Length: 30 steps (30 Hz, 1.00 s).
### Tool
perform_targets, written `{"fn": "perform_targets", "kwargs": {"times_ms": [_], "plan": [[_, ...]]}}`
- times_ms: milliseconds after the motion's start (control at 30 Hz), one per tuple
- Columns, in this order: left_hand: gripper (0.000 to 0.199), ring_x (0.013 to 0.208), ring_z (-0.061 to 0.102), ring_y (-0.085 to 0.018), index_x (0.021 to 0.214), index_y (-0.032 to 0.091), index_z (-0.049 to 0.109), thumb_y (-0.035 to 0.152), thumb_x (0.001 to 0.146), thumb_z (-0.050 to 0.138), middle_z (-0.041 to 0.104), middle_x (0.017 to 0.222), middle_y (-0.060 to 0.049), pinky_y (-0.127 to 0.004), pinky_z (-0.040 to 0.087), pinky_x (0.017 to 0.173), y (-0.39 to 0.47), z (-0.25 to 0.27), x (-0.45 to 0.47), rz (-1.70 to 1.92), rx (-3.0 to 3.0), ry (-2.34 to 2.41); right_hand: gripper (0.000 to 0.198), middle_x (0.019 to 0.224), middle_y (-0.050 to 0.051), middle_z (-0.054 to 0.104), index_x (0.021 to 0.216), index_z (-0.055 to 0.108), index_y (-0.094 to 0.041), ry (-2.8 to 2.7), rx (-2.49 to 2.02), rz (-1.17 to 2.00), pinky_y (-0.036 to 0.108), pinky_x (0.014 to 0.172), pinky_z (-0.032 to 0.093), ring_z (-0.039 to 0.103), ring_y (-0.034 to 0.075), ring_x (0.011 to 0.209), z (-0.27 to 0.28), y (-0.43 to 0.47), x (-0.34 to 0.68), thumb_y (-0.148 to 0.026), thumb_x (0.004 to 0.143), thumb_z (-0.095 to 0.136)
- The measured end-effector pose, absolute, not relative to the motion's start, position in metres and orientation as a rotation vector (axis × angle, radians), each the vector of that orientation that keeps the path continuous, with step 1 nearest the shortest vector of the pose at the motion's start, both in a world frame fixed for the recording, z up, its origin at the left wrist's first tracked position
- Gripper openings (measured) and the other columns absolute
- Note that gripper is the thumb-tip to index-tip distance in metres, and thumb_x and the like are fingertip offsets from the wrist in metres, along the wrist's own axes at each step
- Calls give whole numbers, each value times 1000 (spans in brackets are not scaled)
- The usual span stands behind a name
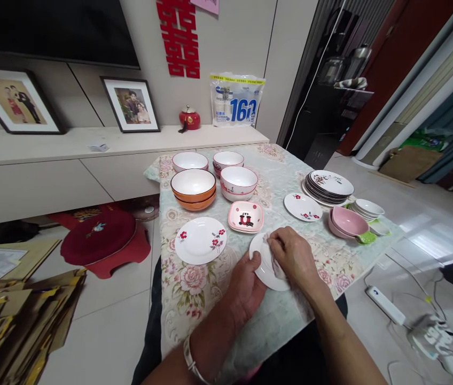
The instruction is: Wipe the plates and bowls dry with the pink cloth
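My left hand (246,283) grips the left rim of a white plate (262,246), thumb on top and fingers beneath it. The plate is tilted above the front of the table. My right hand (294,254) is closed on a pale cloth (278,267) that presses against the plate's face; part of the cloth is hidden under the fingers. Just left lies a white flowered plate (200,240). Beyond my hands sits a square pink-rimmed cat dish (245,216), and a second flowered plate (302,207) lies to the right.
Stacked orange bowls (193,187) and white red-rimmed bowls (238,180) stand at the back left of the flowered tablecloth (194,283). On the right are a stack of dark-edged plates (330,183), pink bowls (349,222) and small white dishes (368,207). A red stool (102,240) stands left.
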<state>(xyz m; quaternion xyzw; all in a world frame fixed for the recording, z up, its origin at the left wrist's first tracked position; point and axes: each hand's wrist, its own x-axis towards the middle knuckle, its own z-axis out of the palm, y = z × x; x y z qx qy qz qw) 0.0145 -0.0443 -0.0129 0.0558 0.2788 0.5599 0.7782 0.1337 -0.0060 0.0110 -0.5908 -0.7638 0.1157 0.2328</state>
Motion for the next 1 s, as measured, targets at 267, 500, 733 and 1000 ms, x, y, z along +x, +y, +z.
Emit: {"fn": "perform_targets", "kwargs": {"times_ms": [267,500,733,1000], "plan": [[37,106,66,-29,107,13,69,11,71,69,75,104,-11,-40,48,95,-43,-10,9,1163,166,633,23,89,8,66,89,68,-18,-2038,-1858,177,30,70,38,62,21,83,6,5,154,-23,95,47],[51,90,68,-23,105,15,69,-1,57,67,73,92,-5,-31,48,80,-43,-11,11,1160,244,502,25,88,3,60,88,71,-21,-2264,-1387,436,26,73,42,60,15,79,21,-6,130,-23,97,49],[54,102,68,-28,121,16,63,13,69,76,74,108,-10,-39,48,91,-42,-13,10,1200,194,521,23,88,5,62,95,72,-19,-2157,-1607,342,28,73,42,61,17,80,16,2,145,-26,97,50],[60,100,68,-25,117,19,63,2,60,70,74,106,-7,-37,49,89,-43,-11,8,1225,168,594,25,90,7,63,94,72,-18,-2099,-1713,181,29,73,42,62,19,82,13,-2,145,-25,97,48]]}}
